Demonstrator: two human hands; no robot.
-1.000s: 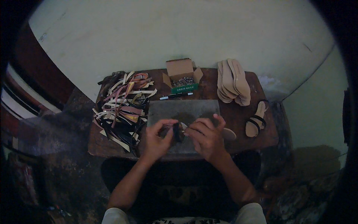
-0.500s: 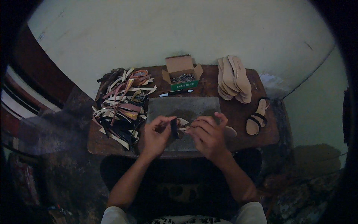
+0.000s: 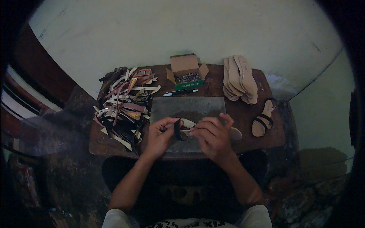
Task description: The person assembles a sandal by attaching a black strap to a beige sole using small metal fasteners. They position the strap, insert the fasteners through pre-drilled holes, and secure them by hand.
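Above a grey slab (image 3: 186, 104), my left hand (image 3: 159, 136) is closed, with thumb and fingers pinching a black strap (image 3: 177, 129) that curves up in a loop. My right hand (image 3: 213, 137) is closed round a tan sandal sole (image 3: 236, 133); one rounded end shows past the little-finger side, and a pale end appears between the hands. Its fingertips meet at the sole's edge by a thin light strip, perhaps the strap's end. The fingers hide the middle of the sole.
Many loose straps (image 3: 127, 108) lie heaped at the left of the wooden table (image 3: 262, 142). At the back stand an open green box (image 3: 189, 81) of nails and a marker pen (image 3: 180, 92). Stacked tan soles (image 3: 240, 78) and a black-strapped sandal (image 3: 262, 119) sit at the right.
The black strap's loop has opened slightly, and more of the pale sole end shows between the hands. Both hands stay nearly in place.
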